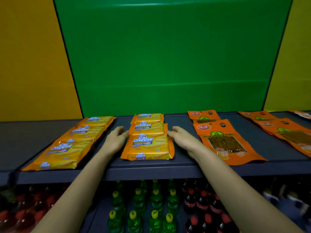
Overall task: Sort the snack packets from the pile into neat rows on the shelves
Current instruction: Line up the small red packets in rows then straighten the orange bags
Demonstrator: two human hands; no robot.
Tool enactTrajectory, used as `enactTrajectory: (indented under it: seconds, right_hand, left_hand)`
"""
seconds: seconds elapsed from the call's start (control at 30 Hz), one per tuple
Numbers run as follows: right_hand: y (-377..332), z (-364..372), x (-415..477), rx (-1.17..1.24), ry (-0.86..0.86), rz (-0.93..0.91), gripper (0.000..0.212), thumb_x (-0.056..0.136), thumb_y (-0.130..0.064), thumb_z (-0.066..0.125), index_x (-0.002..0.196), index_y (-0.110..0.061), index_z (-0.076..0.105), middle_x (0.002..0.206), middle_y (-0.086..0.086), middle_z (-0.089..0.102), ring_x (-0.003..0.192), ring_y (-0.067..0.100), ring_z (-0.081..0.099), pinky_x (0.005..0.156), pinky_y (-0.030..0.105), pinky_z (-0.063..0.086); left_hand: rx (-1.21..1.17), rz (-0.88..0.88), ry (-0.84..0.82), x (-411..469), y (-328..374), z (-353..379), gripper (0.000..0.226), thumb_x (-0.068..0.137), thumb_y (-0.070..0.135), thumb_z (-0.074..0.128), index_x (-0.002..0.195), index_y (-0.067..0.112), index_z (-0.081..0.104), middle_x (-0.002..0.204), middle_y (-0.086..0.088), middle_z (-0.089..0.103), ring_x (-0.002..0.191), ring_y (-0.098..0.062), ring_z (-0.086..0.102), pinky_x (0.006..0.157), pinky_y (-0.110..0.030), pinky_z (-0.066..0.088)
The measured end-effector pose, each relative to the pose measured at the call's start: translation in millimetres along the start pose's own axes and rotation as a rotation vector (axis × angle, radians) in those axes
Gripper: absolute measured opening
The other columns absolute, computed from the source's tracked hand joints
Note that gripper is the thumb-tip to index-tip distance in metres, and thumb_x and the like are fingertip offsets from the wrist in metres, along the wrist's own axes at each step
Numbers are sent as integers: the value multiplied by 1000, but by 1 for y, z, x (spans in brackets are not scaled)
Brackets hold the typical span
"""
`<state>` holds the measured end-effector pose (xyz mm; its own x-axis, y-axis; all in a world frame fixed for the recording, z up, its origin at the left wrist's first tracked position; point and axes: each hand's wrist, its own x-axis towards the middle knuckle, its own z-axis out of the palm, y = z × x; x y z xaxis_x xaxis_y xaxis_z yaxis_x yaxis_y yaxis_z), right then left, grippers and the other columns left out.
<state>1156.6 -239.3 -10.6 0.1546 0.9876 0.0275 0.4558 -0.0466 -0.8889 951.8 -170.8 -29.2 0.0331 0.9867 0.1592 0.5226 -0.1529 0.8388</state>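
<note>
Step in hand: squaring up the middle row point(149, 138) of Cal Cheese wafer pkts on the shelf point(151, 170). L hand point(116, 138) and R hand point(183, 137) flank that row, one each side, fingers straight and relaxed, gripping nothing. Fingertips sit at the edges of the second pkt back. They look to be touching it, but the view is soft there, so contact is prob. not certain.

The row runs front to back, pkts overlapping like shingles, front pkt point(148, 152) near the shelf lip. The rear pkts sit slightly skewed vs. the front one. A left row point(70, 145) of the same wafers lies well apart, angled w/ the lens. Orange strip-snack packets point(225, 142) form rows to the right, just beside the R hand's wrist. Bottles point(156, 199) stand on the level below. The source pile isn't in view.

Next move, as I judge it: press both palms inward and evenly to line up the side edges, w/out shoving the front pkt off the lip. Then withdraw to fetch more pkts. Foil is slick, so light pressure is enough.
</note>
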Motion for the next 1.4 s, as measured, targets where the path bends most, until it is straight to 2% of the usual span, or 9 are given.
enactTrajectory:
  seconds: [0.2,0.5,0.63,0.77,0.93,1.1,1.23,1.33,1.4]
  right_hand:
    - [-4,20,0,67,50,38,37,98,-17,41,134,-7,45,135,10,53,121,24,52,102,36,40]
    - [-12,33,1,6,43,43,36,99,-23,39,134,-16,45,131,6,56,115,24,57,94,33,45]
    - [-12,33,-1,4,54,47,39,99,-25,39,136,-14,41,138,7,51,118,23,54,94,32,44]
    - [-7,24,-16,-17,52,65,60,99,-30,40,149,-11,14,155,6,25,140,22,31,110,33,28]
    - [6,19,-33,-144,-12,12,53,100,-31,37,147,-12,24,149,6,37,138,22,34,113,34,27]
    - [5,25,-30,-244,-9,15,55,99,-38,36,148,-19,22,150,3,36,142,25,26,115,44,24]
    - [3,29,-32,-387,21,0,54,99,-41,31,149,-21,19,149,2,38,139,26,30,109,38,28]
    - [3,29,-32,-404,21,-41,52,99,-41,32,145,-17,27,145,3,42,134,24,37,104,36,32]
    - [2,29,-33,-362,17,-71,55,99,-41,34,146,-14,26,148,4,38,137,23,34,108,35,28]
  left_hand:
    - [-67,14,-118,-1,-3,-1,44,96,18,46,138,8,42,142,-10,45,128,-25,46,109,-41,35]
    - [-44,28,-134,0,-3,-3,39,97,19,43,135,11,46,138,-8,50,124,-25,49,107,-44,37]
    - [-7,33,-109,-8,2,-4,41,98,20,39,137,9,44,141,-10,48,127,-26,46,108,-41,36]
    - [138,33,-67,-24,5,-9,43,99,25,38,132,-1,44,139,-17,47,128,-31,43,103,-36,33]
    - [279,57,-118,-50,-3,-17,32,98,38,36,114,22,59,144,-7,44,135,-24,37,105,-34,29]
    - [403,140,-79,-56,-5,-15,45,99,37,32,139,19,42,152,2,31,142,-12,23,111,-26,19]
    - [464,166,-28,-53,-9,-13,44,99,37,32,139,21,43,149,3,37,141,-13,28,110,-27,24]
    - [426,167,20,-51,-13,-14,40,98,38,36,131,25,52,140,4,50,132,-16,40,100,-32,35]
    - [349,176,51,-53,-12,-15,37,97,35,41,127,21,56,133,1,56,126,-20,47,97,-33,38]
